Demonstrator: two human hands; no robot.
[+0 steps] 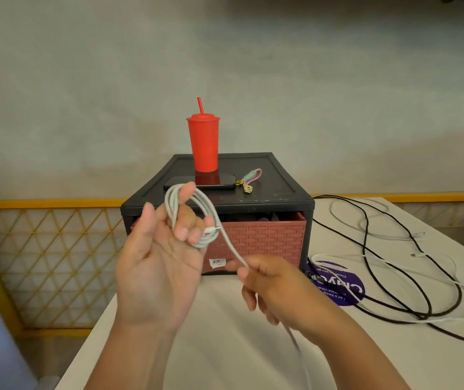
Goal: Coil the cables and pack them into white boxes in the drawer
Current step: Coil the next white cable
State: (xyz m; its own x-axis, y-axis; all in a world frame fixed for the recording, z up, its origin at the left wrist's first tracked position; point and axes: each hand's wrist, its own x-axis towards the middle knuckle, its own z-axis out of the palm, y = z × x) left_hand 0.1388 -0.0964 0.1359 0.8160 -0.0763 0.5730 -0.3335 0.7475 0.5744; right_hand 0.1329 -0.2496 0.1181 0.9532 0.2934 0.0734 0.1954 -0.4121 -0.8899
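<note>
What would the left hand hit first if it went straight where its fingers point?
Probably the black drawer unit; the left hand, holding the coiled cable, points toward it. Depth is unclear.

The coiled cable (197, 204) is white with a faint grey cast, its plug tip silver. The drawer (264, 237) has a brick-red front moulded in a basket-weave pattern and carries a small white barcode label (217, 262) printed in black; its cabinet (225, 204) is black. The cup (204, 144) is bright red, lid and straw included. The phone (185, 182) is glossy black and mirrors that red. The short strap (251, 179) is pink and mint green with a yellow end. The tabletop (225, 333) is white. On it lie a black cable (366, 237), white cables (388, 264) and a round purple sticker (337, 285) with white lettering. The fence (42, 204) is yellow with a diamond lattice; the wall (225, 66) is pale grey-green.
</note>
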